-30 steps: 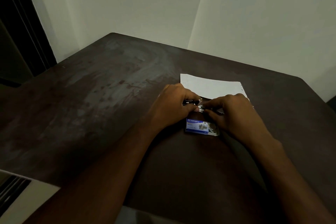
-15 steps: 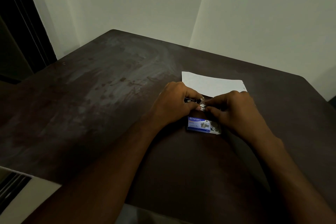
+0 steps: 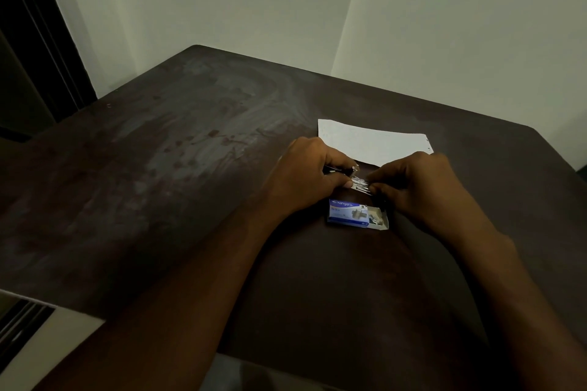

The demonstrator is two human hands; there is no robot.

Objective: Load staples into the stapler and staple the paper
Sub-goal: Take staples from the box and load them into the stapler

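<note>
A: Nearest item?

B: 1 staple box [image 3: 352, 213], blue, lying flat on the table [image 3: 190, 149]. Its tray is slid out at the right end, with staples showing inside. It sits just in front of both hands, apart from them.

A: Left hand?

B: The left hand [image 3: 309, 176] is closed around the stapler [image 3: 341, 170]. Only a dark edge and a metal end show past the fingers, so the stapler's posture cannot be judged.

A: Right hand?

B: The right hand [image 3: 422, 182] has its fingertips pinched on a silver strip of staples [image 3: 360, 184]. The strip spans the gap between the 2 hands, and its left end meets the left thumb at the stapler's metal end. Whether it is seated in the channel cannot be told.

A: Beyond the hands?

B: 1 sheet of paper [image 3: 371, 144], white, flat on the table, its near edge hidden behind the hands. Past the table, 2 pale walls meet in a corner.
</note>
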